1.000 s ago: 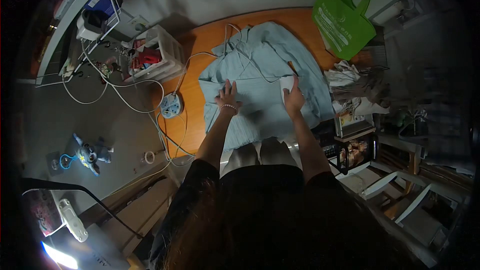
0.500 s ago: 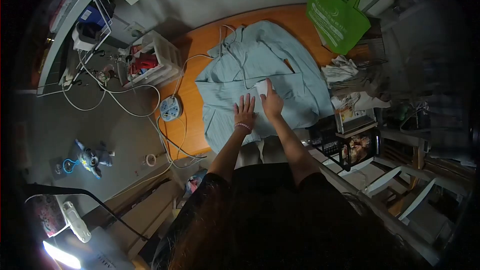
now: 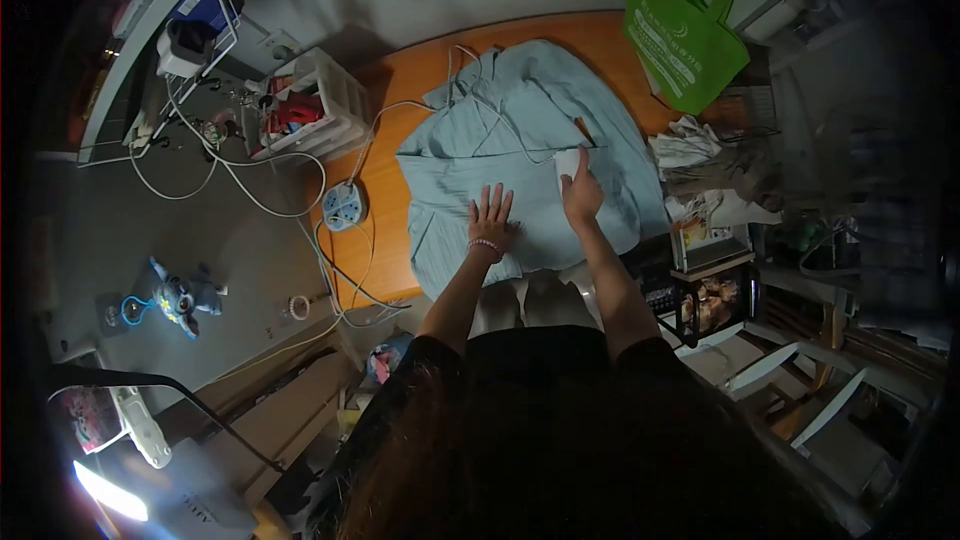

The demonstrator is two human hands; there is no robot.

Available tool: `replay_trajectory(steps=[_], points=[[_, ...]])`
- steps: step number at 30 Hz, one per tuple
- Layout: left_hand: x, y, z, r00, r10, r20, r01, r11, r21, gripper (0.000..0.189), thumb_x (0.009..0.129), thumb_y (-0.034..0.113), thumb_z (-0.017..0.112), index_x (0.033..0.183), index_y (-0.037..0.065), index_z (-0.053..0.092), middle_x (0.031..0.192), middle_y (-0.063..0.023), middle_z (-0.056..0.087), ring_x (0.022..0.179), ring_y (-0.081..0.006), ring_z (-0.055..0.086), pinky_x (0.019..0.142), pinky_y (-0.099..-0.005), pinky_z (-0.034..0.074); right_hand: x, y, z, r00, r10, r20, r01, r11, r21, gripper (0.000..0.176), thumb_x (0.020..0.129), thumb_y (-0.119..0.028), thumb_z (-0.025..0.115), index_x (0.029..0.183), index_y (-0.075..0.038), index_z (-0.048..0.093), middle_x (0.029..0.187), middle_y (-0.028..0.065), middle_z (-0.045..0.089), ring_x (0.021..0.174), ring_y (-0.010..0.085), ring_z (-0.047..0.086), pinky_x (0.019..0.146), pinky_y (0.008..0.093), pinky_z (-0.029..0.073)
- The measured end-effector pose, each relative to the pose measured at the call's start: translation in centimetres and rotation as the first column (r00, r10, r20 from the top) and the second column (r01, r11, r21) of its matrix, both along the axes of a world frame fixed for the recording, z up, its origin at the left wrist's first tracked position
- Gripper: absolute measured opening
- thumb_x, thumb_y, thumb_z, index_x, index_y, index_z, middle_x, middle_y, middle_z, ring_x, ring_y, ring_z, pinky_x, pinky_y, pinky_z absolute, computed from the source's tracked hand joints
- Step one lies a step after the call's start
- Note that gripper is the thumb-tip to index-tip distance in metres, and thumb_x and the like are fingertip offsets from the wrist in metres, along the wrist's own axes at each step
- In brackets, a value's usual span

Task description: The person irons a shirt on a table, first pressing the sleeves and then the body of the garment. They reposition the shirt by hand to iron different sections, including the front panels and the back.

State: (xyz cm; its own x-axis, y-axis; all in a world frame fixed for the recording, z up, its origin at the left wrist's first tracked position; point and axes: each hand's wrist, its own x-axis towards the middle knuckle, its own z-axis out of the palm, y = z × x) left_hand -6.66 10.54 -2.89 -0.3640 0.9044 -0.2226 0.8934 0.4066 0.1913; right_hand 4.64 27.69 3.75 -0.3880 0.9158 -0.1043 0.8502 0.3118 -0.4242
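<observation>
A light blue shirt (image 3: 545, 225) is spread out on the orange desk (image 3: 402, 70). It has some folds and wrinkles, and one part lies over another. The left grip (image 3: 491, 220) is a bare hand lying flat on the shirt. It is loose, with the fingers spread apart, and it holds nothing. A bracelet (image 3: 486, 244) of little beads goes around that wrist. The right grip (image 3: 582, 188) is closed around a small white gadget (image 3: 567, 164), which is on top of the shirt, near the edge of the fold. A thin cord (image 3: 510, 126) runs across the shirt to the gadget. Near the left edge of the desk is a blue and white power strip (image 3: 344, 206) with wires around it. Behind that is a clear box (image 3: 347, 100) with red things in it. A green bag (image 3: 692, 50) is at the far right of the desk.
</observation>
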Motion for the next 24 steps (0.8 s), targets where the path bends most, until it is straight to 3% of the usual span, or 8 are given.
replay_trajectory(steps=[4, 7, 8, 10, 12, 19, 24], points=[[0.4, -0.2, 0.0, 1.0, 0.015, 0.021, -0.015, 1.0, 0.003, 0.084, 0.087, 0.045, 0.055, 0.152, 0.015, 0.011, 0.16, -0.0066, 0.005, 0.147, -0.0312, 0.004, 0.114, -0.056, 0.012, -1.9, -2.4, 0.3, 0.99, 0.034, -0.138, -0.035, 0.999, -0.007, 0.074, 0.082, -0.02, 0.068, 0.143, -0.019, 0.028, 0.095, 0.017, 0.066, 0.082, 0.0386, 0.065, 0.069, 0.0473, 0.051], [-0.3, -0.1, -0.4, 0.997, 0.023, 0.071, -0.026, 0.998, 0.054, 0.087, 0.087, 0.044, 0.056, 0.152, 0.012, 0.01, 0.16, -0.0064, 0.005, 0.147, -0.0303, 0.003, 0.114, -0.0553, 0.011, -3.3, -4.2, 0.1, 0.989, 0.032, -0.146, -0.044, 0.996, -0.077, 0.073, 0.081, -0.02, 0.068, 0.143, -0.019, 0.029, 0.094, 0.0161, 0.066, 0.082, 0.0382, 0.065, 0.068, 0.0479, 0.05], [-0.3, -0.3, -0.5, 0.998, 0.015, 0.061, -0.016, 1.0, 0.012, 0.087, 0.086, 0.044, 0.056, 0.152, 0.01, 0.009, 0.16, -0.0064, 0.005, 0.147, -0.0299, 0.003, 0.115, -0.0549, 0.011, -3.5, -4.6, -0.1, 0.987, 0.065, -0.146, -0.076, 0.995, -0.066, 0.075, 0.079, -0.017, 0.07, 0.143, -0.019, 0.029, 0.087, 0.0193, 0.067, 0.076, 0.0409, 0.064, 0.065, 0.0482, 0.049], [-0.2, -0.5, -0.2, 0.999, 0.013, 0.052, -0.011, 0.999, -0.033, 0.088, 0.086, 0.044, 0.056, 0.152, 0.009, 0.009, 0.16, -0.0064, 0.005, 0.147, -0.0294, 0.002, 0.115, -0.0546, 0.011, -3.4, -4.6, -0.4, 0.987, 0.101, -0.125, -0.106, 0.994, -0.036, 0.075, 0.08, -0.017, 0.07, 0.143, -0.019, 0.029, 0.087, 0.0185, 0.067, 0.077, 0.04, 0.065, 0.065, 0.0476, 0.05], [0.0, -0.4, -0.1, 1.0, 0.024, 0.009, -0.024, 0.998, -0.064, 0.087, 0.087, 0.05, 0.053, 0.152, 0.012, 0.011, 0.16, -0.0022, 0.005, 0.147, -0.0268, 0.003, 0.116, -0.0515, 0.01, -2.9, -4.1, -0.6, 0.986, 0.133, -0.1, -0.135, 0.991, -0.006, 0.075, 0.08, -0.018, 0.07, 0.143, -0.018, 0.029, 0.088, 0.0176, 0.067, 0.077, 0.0391, 0.065, 0.065, 0.0471, 0.05], [0.0, -0.5, -0.2, 0.999, 0.015, -0.036, -0.017, 0.997, -0.071, 0.087, 0.088, 0.056, 0.049, 0.152, 0.012, 0.012, 0.16, -0.0022, 0.007, 0.147, -0.0269, 0.005, 0.115, -0.054, 0.01, -0.7, 0.9, -0.3, 0.998, 0.051, -0.032, -0.05, 0.998, 0.032, 0.076, 0.081, -0.02, 0.07, 0.143, -0.019, 0.027, 0.089, 0.0169, 0.066, 0.078, 0.0374, 0.065, 0.064, 0.0464, 0.05], [0.1, -0.7, -0.4, 0.998, -0.01, -0.067, 0.011, 1.0, 0.004, 0.08, 0.088, 0.058, 0.048, 0.152, 0.023, 0.016, 0.16, -0.0064, 0.006, 0.147, -0.0304, 0.006, 0.113, -0.0591, 0.012, -0.4, 1.4, -0.1, 0.999, 0.042, -0.011, -0.042, 0.999, 0.011, 0.076, 0.081, -0.02, 0.07, 0.144, -0.02, 0.026, 0.089, 0.0179, 0.067, 0.077, 0.0381, 0.065, 0.065, 0.0471, 0.05]])
